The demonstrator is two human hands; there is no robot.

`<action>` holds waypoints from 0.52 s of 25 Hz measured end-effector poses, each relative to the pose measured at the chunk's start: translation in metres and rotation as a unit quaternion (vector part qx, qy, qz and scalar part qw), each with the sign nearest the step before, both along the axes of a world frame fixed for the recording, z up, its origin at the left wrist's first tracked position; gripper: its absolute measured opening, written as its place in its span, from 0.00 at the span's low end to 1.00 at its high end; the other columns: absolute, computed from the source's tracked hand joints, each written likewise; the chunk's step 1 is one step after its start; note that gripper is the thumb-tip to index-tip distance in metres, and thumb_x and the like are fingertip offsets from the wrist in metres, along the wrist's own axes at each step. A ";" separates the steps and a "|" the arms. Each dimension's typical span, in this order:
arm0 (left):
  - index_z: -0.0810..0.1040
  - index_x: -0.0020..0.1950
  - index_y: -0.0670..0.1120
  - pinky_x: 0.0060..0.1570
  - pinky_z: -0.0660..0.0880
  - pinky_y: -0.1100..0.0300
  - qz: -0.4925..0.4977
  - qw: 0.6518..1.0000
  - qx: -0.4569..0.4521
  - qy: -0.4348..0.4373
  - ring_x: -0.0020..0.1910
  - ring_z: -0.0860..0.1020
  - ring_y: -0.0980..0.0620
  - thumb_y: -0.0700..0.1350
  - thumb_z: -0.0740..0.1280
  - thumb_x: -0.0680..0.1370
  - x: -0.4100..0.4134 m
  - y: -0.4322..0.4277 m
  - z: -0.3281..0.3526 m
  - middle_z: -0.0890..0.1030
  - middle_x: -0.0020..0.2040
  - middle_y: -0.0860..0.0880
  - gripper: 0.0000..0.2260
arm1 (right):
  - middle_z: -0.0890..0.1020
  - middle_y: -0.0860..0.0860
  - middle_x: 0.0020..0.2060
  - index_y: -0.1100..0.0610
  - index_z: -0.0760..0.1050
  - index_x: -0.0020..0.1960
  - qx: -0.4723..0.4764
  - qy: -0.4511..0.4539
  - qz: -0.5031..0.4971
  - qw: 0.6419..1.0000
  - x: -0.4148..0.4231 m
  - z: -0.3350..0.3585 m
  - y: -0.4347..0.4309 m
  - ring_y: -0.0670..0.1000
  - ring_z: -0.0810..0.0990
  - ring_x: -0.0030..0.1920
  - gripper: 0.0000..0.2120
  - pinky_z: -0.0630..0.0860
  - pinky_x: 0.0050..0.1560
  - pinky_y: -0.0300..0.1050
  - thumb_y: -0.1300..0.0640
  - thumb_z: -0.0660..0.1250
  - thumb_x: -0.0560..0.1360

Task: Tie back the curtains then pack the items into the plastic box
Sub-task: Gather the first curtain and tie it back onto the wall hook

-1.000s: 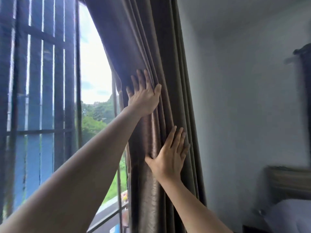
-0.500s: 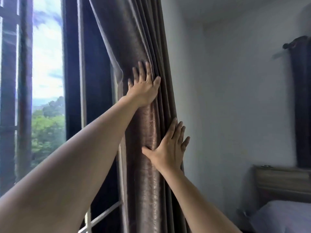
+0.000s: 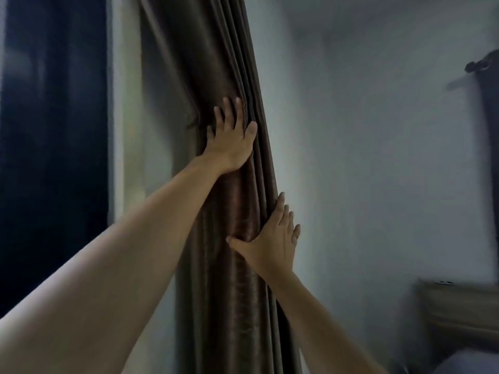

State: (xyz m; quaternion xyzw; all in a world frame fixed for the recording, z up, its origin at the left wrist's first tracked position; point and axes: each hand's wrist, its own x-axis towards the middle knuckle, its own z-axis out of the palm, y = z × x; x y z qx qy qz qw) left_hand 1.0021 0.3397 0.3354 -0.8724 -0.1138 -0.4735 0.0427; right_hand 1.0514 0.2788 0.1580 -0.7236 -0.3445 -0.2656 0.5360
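Note:
A brown pleated curtain [image 3: 216, 63] hangs bunched into a narrow column against the white wall. My left hand [image 3: 231, 139] presses flat on its folds higher up, fingers straight and spread. Lower down, my right hand [image 3: 272, 242] presses on the curtain's right edge, thumb stretched left across the fabric and fingers pointing up along the outer pleats. No plastic box and no tie-back shows in this view.
A dark window frame [image 3: 54, 130] fills the left side, with a pale wall strip [image 3: 127, 130] beside the curtain. At the right stand a wooden headboard [image 3: 456, 311] and a pillow [image 3: 469, 363]. A second dark curtain on a rod [image 3: 483, 63] hangs at far right.
The curtain has been pushed rightwards and gathered tighter against the wall. Both hands moved right with it, and the view turned so the bright window has left the frame.

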 end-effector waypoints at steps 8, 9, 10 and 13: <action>0.33 0.75 0.47 0.72 0.38 0.43 0.038 0.999 -0.020 -0.030 0.75 0.34 0.45 0.54 0.43 0.82 0.081 0.017 0.016 0.33 0.76 0.46 0.27 | 0.58 0.53 0.73 0.52 0.37 0.76 0.021 -0.051 0.057 0.997 0.082 0.015 0.026 0.55 0.57 0.74 0.54 0.45 0.77 0.54 0.38 0.71 0.67; 0.33 0.75 0.47 0.73 0.38 0.43 0.041 0.998 -0.024 -0.035 0.75 0.34 0.45 0.54 0.43 0.83 0.086 0.018 0.017 0.32 0.76 0.46 0.27 | 0.59 0.53 0.71 0.51 0.38 0.76 0.030 -0.050 0.076 0.995 0.086 0.017 0.029 0.55 0.60 0.72 0.53 0.51 0.76 0.54 0.40 0.71 0.67; 0.33 0.75 0.47 0.73 0.38 0.43 0.041 0.998 -0.027 -0.042 0.75 0.34 0.46 0.54 0.43 0.83 0.087 0.019 0.016 0.32 0.76 0.46 0.27 | 0.60 0.52 0.70 0.51 0.38 0.76 0.039 -0.051 0.098 0.993 0.088 0.017 0.031 0.54 0.62 0.70 0.53 0.58 0.74 0.53 0.41 0.72 0.67; 0.34 0.76 0.46 0.73 0.37 0.44 0.039 0.996 -0.030 -0.070 0.75 0.34 0.47 0.53 0.43 0.83 0.079 0.022 0.007 0.33 0.76 0.47 0.26 | 0.61 0.49 0.69 0.49 0.36 0.76 0.046 -0.071 0.173 0.981 0.084 0.009 0.031 0.50 0.67 0.66 0.52 0.69 0.65 0.44 0.44 0.72 0.69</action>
